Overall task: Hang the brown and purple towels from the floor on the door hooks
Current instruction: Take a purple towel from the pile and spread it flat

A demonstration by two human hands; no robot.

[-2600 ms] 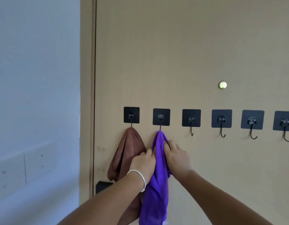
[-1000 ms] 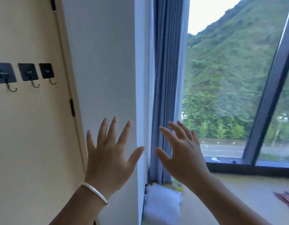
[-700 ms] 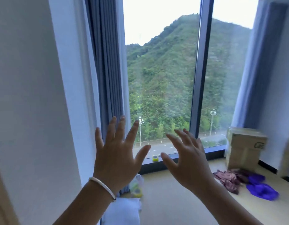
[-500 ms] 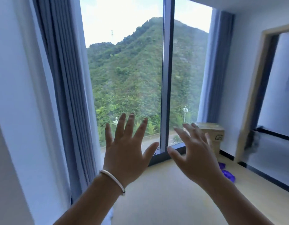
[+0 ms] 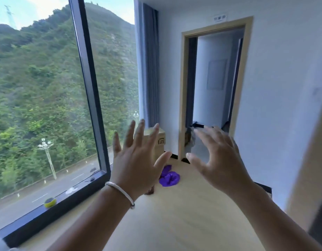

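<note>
A: Both up in front, holding nothing. Left hand (image 5: 138,167), fingers spread wide, white bracelet (image 5: 120,192) at the wrist.

B: Right hand (image 5: 221,165) loosely splayed too, fingertips slightly bent.

A: Purple towel (image 5: 168,178) bunched on the floor (image 5: 174,223), near the cardboard box (image 5: 159,143) and doorway (image 5: 212,84).

B: Sliver of brown just beside it, mostly hidden behind the left hand.

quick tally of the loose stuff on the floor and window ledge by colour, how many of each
purple: 1, the purple towel crumpled on the floor
brown: 1, a brown cloth mostly hidden behind the left hand, likely a towel
tan: 1, the cardboard box by the curtain
yellow-green: 1, a small round object on the window ledge
total: 4
</note>
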